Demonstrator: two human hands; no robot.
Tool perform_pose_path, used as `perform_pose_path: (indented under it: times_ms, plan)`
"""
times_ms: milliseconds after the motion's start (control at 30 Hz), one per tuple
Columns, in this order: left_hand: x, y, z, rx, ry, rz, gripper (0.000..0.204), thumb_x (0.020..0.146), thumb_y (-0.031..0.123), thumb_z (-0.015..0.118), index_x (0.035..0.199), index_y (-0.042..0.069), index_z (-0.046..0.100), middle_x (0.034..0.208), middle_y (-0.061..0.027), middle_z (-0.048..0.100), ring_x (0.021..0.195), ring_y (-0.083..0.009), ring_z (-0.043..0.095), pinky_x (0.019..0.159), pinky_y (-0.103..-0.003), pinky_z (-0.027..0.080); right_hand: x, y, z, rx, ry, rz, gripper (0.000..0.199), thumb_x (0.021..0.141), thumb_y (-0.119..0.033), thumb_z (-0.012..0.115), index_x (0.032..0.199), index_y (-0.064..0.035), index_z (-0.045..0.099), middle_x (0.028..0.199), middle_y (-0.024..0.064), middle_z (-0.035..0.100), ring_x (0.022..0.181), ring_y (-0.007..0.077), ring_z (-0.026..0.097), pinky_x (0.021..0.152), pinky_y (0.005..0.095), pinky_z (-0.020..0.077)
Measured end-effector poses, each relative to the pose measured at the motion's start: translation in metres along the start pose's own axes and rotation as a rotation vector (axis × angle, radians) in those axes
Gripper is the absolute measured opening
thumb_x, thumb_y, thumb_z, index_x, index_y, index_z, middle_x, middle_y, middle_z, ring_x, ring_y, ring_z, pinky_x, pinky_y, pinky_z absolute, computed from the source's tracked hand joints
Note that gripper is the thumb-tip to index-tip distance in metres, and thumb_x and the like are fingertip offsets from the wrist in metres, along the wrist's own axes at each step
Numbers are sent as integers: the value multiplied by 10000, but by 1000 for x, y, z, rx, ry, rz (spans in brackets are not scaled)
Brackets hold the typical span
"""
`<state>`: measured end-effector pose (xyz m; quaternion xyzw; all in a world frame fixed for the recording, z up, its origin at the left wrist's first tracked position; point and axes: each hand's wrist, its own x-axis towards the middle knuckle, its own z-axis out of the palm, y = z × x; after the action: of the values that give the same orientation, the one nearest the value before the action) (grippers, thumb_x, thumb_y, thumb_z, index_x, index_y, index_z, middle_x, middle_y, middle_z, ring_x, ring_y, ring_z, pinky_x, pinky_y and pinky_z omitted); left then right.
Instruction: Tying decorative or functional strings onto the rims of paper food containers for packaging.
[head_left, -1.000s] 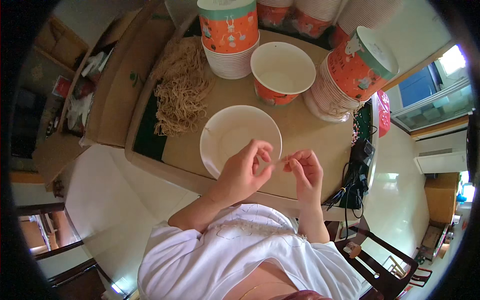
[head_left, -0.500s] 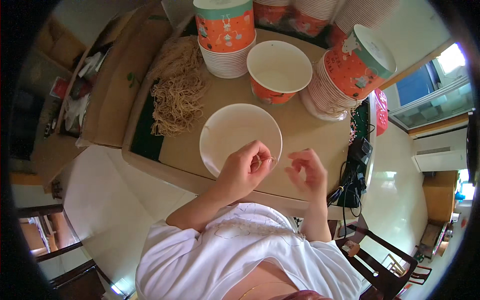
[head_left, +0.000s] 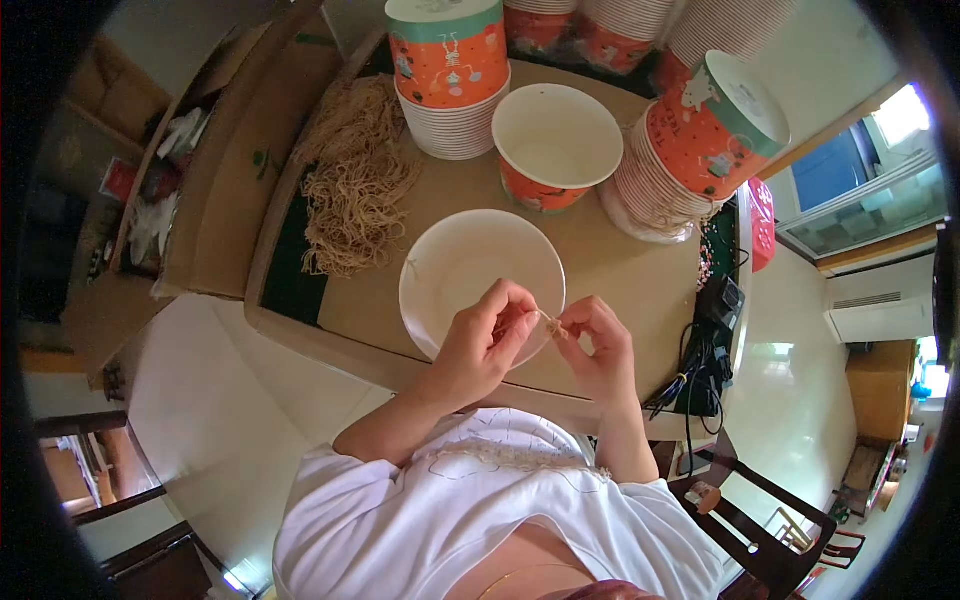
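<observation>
Above the near rim of a white bowl (head_left: 440,290), my left hand (head_left: 480,345) pinches a thin beige string (head_left: 552,322) between thumb and fingers. My right hand (head_left: 602,350) meets it from the right and pinches the same string, where a small knotted bunch shows at the fingertips. The bowl stands at the table's near edge, with a short strand of fibre inside its left wall. A tangled heap of similar beige string (head_left: 355,205) lies to the far left of the bowl.
An open white-and-orange paper bucket (head_left: 558,135) stands behind the bowl. Stacks of upturned orange buckets rise at the back (head_left: 452,75) and right (head_left: 700,130). Black cables (head_left: 700,355) lie along the right edge. An open cardboard box (head_left: 225,170) is on the left.
My right hand has moved left and closed on the string at my left hand's fingertips. The knotted bunch now shows between the hands. My left hand has hardly moved.
</observation>
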<state>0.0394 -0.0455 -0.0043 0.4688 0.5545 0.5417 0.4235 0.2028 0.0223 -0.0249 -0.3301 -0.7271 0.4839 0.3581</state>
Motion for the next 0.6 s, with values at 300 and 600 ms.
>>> perform_pose_path:
  times_ms: [300,600]
  plan:
    - [3,9,0,155,-83,-6,126,909,111,611,917,-3,558,724,-21,542,645,-85,525,600,-248,452,-2,-2,-1,16,-28,-6,104,768,49,669,829,-10,608,816,50,581,705,124,532,633,247,445]
    - [5,-2,-9,-273,-158,-212,171,952,139,573,834,38,501,722,17,509,659,-30,468,613,-201,414,-4,-3,-1,11,-20,7,106,766,57,665,822,-10,604,811,50,586,701,123,538,629,248,450]
